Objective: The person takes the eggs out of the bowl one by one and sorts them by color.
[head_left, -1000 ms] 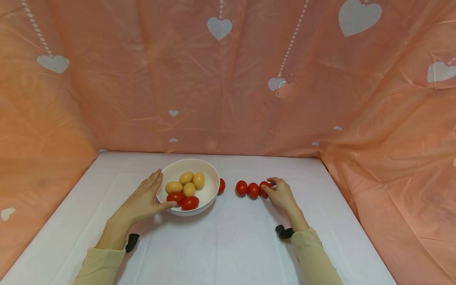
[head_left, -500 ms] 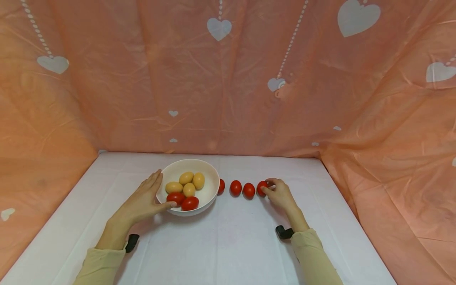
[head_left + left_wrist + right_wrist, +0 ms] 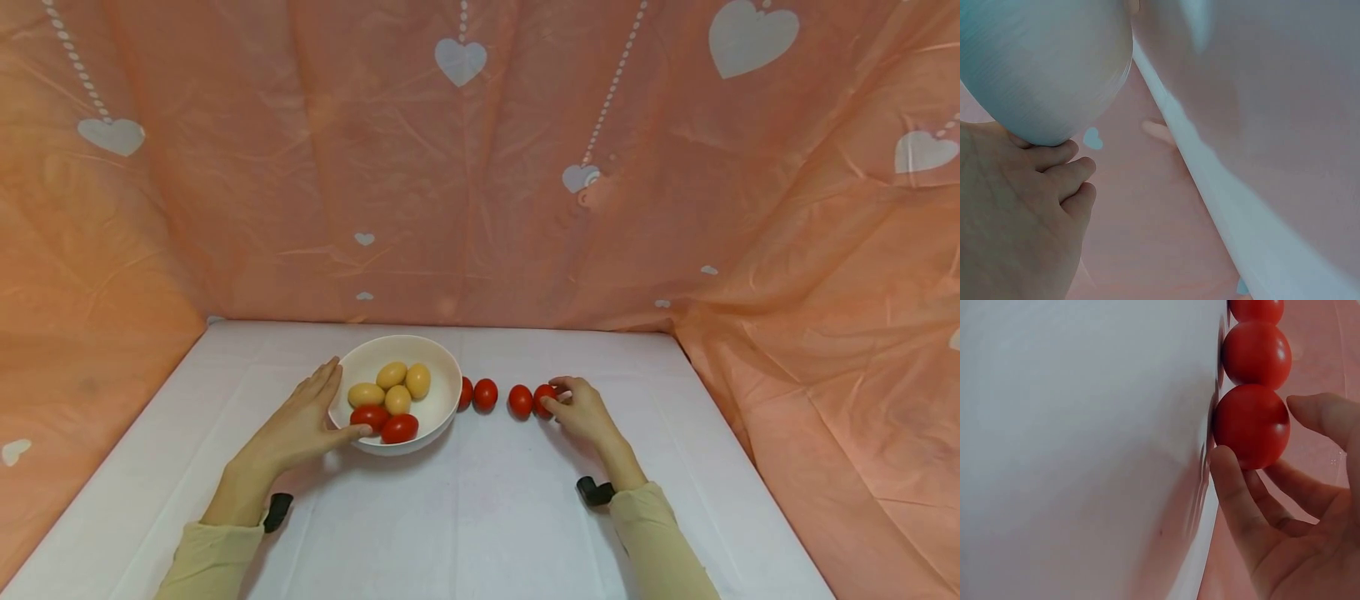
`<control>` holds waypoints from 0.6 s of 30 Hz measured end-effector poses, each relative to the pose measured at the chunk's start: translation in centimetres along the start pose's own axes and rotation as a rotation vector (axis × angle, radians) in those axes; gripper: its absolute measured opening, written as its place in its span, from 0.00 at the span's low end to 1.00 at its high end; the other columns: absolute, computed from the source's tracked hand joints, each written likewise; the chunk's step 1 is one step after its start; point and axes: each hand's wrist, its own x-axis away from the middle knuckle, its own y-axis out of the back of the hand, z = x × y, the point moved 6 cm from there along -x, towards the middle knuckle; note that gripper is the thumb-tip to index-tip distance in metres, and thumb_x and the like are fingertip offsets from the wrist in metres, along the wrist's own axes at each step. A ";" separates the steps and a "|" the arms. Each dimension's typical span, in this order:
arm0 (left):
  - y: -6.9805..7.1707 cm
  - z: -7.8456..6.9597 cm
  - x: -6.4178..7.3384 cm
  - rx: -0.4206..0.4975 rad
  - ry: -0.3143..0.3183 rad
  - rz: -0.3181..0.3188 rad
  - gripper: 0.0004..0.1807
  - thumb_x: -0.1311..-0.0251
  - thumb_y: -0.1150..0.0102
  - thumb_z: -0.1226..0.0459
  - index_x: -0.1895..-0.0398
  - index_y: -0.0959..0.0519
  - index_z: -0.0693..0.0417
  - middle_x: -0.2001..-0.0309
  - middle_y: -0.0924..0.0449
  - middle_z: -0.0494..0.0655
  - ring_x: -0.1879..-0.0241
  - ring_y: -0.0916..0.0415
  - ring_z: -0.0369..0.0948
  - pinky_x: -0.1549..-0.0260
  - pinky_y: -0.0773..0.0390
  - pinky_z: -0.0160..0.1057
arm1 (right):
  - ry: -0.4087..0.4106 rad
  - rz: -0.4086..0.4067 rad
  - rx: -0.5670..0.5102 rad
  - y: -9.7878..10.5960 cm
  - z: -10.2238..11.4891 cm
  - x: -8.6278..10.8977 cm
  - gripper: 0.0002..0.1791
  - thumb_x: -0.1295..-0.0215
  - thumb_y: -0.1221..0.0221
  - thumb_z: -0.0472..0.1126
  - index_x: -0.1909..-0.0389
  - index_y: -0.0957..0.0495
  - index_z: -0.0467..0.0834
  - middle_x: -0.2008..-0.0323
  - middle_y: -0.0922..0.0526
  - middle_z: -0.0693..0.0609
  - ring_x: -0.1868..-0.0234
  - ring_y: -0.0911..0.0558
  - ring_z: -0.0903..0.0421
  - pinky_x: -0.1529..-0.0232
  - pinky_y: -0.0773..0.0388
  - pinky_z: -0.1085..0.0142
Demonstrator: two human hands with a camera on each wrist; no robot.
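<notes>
- Here's the right hand (image 3: 588,412), low over the white cloth-covered counter (image 3: 480,517), its grip narrow: thumb and fingers set around the rightmost glossy red tomato-like oval (image 3: 544,401).
- That held piece sits at the right end of a row; it looks to be touching its neighbour, a second smooth red oval (image 3: 521,402).
- Now a gap, then a third shiny red oval (image 3: 486,395), with a fourth red oval (image 3: 467,393) partly hidden behind the bowl's rim.
- Over on the left, the left hand (image 3: 300,425), fingers long and relaxed along the side of the round white bowl (image 3: 444,392), thumb across its near rim. Nothing pinched there; light steadying looks plenty.
- Inside the bowl: four pale yellow ovals and two red ones, so a hard nudge could roll them.
- For that right hand, I'd call for soft, even pressure; such round sides would probably slip from a hard squeeze.
- Guide low and level, I'd say, fingertips near the cloth, or the neighbour may skid out of line.
</notes>
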 end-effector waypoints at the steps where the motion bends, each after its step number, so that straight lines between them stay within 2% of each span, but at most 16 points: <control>1: 0.0 0.0 0.0 0.000 -0.001 0.001 0.67 0.42 0.34 0.32 0.21 0.51 0.75 0.18 0.58 0.68 0.19 0.58 0.64 0.23 0.52 0.65 | 0.000 -0.004 0.003 0.0 0.0 0.0 0.22 0.30 0.36 0.39 0.40 0.22 0.31 0.49 0.20 0.36 0.58 0.15 0.48 0.61 0.14 0.61; 9: -0.1 0.1 0.0 -0.006 -0.002 0.000 0.67 0.42 0.35 0.31 0.21 0.51 0.75 0.18 0.58 0.68 0.19 0.58 0.64 0.23 0.52 0.64 | -0.006 -0.010 -0.001 -0.1 -0.1 -0.1 0.24 0.30 0.35 0.41 0.39 0.22 0.32 0.47 0.21 0.36 0.55 0.15 0.47 0.60 0.14 0.61; 18: -0.1 0.2 0.0 -0.009 0.004 0.002 0.67 0.42 0.35 0.32 0.20 0.51 0.75 0.18 0.58 0.67 0.19 0.58 0.64 0.23 0.52 0.65 | -0.009 -0.024 0.031 0.1 -0.3 -0.1 0.23 0.30 0.35 0.43 0.39 0.21 0.34 0.47 0.20 0.37 0.50 0.16 0.44 0.49 0.16 0.52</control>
